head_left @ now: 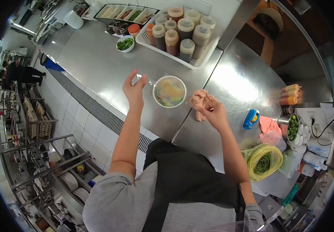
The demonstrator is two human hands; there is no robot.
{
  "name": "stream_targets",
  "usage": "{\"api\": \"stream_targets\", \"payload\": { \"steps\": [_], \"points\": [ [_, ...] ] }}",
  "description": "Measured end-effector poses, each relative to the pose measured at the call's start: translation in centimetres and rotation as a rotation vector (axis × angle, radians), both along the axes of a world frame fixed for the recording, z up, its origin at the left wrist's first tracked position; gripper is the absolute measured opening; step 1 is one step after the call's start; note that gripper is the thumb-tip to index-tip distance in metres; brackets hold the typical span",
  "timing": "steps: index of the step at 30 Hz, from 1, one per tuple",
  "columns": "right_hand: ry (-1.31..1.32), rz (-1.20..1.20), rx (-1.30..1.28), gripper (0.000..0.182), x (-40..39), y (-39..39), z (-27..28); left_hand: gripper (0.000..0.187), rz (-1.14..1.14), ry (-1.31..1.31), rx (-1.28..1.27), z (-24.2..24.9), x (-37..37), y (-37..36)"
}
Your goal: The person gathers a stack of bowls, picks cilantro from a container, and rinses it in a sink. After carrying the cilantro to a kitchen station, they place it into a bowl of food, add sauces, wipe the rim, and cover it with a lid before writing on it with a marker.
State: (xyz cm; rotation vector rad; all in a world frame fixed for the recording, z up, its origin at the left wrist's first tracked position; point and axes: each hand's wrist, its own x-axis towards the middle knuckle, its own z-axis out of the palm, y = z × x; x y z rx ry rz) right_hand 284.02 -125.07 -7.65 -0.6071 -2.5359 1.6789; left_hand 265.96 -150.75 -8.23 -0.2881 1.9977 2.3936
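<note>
A white round bowl (169, 91) stands on the steel counter, with brownish and green food under what looks like clear film. Left of it, my left hand (134, 88) is raised with thumb and fingers apart; a clear, shiny strip shows between it and the rim. My right hand (214, 113), its fingertips pinched together, is over a crumpled pink cloth (201, 99) right of the bowl. Whether it grips the cloth or some clear film cannot be made out.
Behind the bowl are a white basket (194, 66) of sauce bottles, a bowl of green leaves (125, 44) and a tray of toppings (127, 14). A blue dispenser (251, 119), a yellow bag (262, 162) of greens and squeeze bottles (289, 94) stand right. People (24, 73) are far left.
</note>
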Motion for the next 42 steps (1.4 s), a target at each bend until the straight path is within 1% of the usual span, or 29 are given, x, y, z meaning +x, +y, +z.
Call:
{"api": "stream_targets", "payload": {
  "steps": [2,4,6,7,8,9,11,13,15,17,19,20,21,22,23,25,26,27,28,30,31,32,34,35,37,38,40,41,42],
  "points": [
    [-0.081,0.009,0.081,0.041,-2.4,0.6,-1.8,0.049,0.069,-0.049,-0.022,-1.6,-0.2,-0.3],
    [-0.141,0.039,0.122,0.039,-4.0,1.0,-2.3,0.052,0.067,-0.074,-0.049,-4.6,-0.9,-0.4],
    [-0.435,0.133,0.263,0.039,-5.0,0.7,-2.1,0.048,-0.003,-0.118,0.004,-7.9,-1.2,-0.4],
    [-0.451,0.137,0.262,0.039,-5.4,0.1,-2.5,0.046,-0.025,-0.184,0.118,-9.3,-1.3,-0.2],
    [-0.432,0.171,0.365,0.037,-6.1,-0.7,-3.0,0.046,-0.024,-0.193,0.120,-9.2,-1.4,-0.1],
    [-0.411,0.205,0.468,0.035,-6.9,-1.5,-3.2,0.046,-0.085,-0.266,0.130,-8.9,-1.3,0.0],
    [-0.452,0.256,0.453,0.030,-8.5,-2.6,-3.6,0.046,-0.147,-0.348,0.137,-9.1,-1.5,-0.2],
    [-0.488,0.299,0.431,0.027,-9.7,-2.7,-4.5,0.047,-0.234,-0.224,0.070,-9.7,-2.0,-0.5],
    [-0.557,0.439,0.628,0.025,-10.4,-2.5,-5.6,0.051,-0.274,-0.172,0.089,-10.3,-2.5,-0.9],
    [-0.548,0.439,0.651,0.023,-10.8,-2.3,-5.8,0.055,-0.312,-0.115,0.113,-10.2,-2.9,-1.1],
    [-0.530,0.442,0.675,0.021,-11.4,-2.4,-5.5,0.061,-0.391,0.126,-0.308,-9.4,-3.2,-1.4],
    [-0.620,0.491,0.675,0.025,-11.7,-2.7,-4.6,0.061,-0.398,0.126,-0.314,-9.3,-3.1,-1.5],
    [-0.708,0.540,0.674,0.030,-11.8,-2.9,-4.1,0.061,-0.349,0.177,-0.606,-9.3,-3.0,-1.5],
    [-0.703,0.529,0.671,0.030,-11.7,-3.0,-4.0,0.062,-0.290,0.235,-0.893,-9.4,-3.2,-1.4],
    [-0.656,0.463,0.646,0.029,-11.4,-3.0,-4.1,0.062,-0.297,0.247,-0.893,-9.4,-3.2,-1.3],
    [-0.611,0.375,0.620,0.028,-9.9,-3.4,-4.1,0.056,-0.023,0.207,-0.597,-9.6,-2.6,-1.0],
    [-0.364,0.140,0.484,0.028,-8.7,-3.9,-4.1,0.044,0.090,0.207,-0.395,-10.8,-2.1,-1.3],
    [-0.109,-0.092,0.353,0.028,-7.5,-4.5,-4.0,0.041,0.024,0.157,-0.162,-10.1,-1.5,-1.3],
    [0.030,-0.338,-0.110,0.031,-6.8,-6.1,-4.1,0.041,-0.048,0.107,0.073,-9.2,-0.6,-1.1],
    [0.042,-0.372,-0.414,0.035,-4.8,-9.3,-9.0,0.045,-0.295,-0.059,0.228,-8.3,1.6,0.0],
    [-0.111,-0.194,-0.248,0.037,-3.8,-10.3,-12.2,0.045,-0.310,-0.084,0.066,-10.3,2.5,0.1],
    [0.049,-0.192,-0.335,0.039,-4.2,-12.4,-11.3,0.045,-0.327,-0.102,-0.100,-12.2,3.1,-0.2],
    [0.252,-0.256,-0.379,0.046,-4.8,-14.5,-11.3,0.043,-0.393,-0.142,0.117,-11.2,3.8,-0.2],
    [0.287,-0.314,-0.359,0.046,-4.2,-14.3,-10.3,0.040,-0.413,-0.125,0.134,-9.6,4.3,0.2],
    [0.177,-0.294,-0.623,0.053,-3.0,-13.6,-7.0,0.035,-0.427,-0.149,0.169,-5.6,5.5,0.7],
    [0.211,-0.340,-0.611,0.053,-2.3,-12.9,-6.2,0.032,-0.417,-0.192,0.188,-4.4,6.1,1.0],
    [0.044,-0.455,-0.875,0.050,-0.9,-11.3,-5.1,0.033,-0.397,-0.265,0.277,-3.1,7.3,1.4],
    [0.082,-0.515,-0.883,0.047,-0.3,-10.7,-5.4,0.037,-0.417,-0.338,0.365,-3.3,7.6,1.7],
    [0.121,-0.545,-0.872,0.047,0.4,-9.7,-5.6,0.037,-0.464,-0.325,0.370,-2.8,8.2,2.3]
  ]
}}
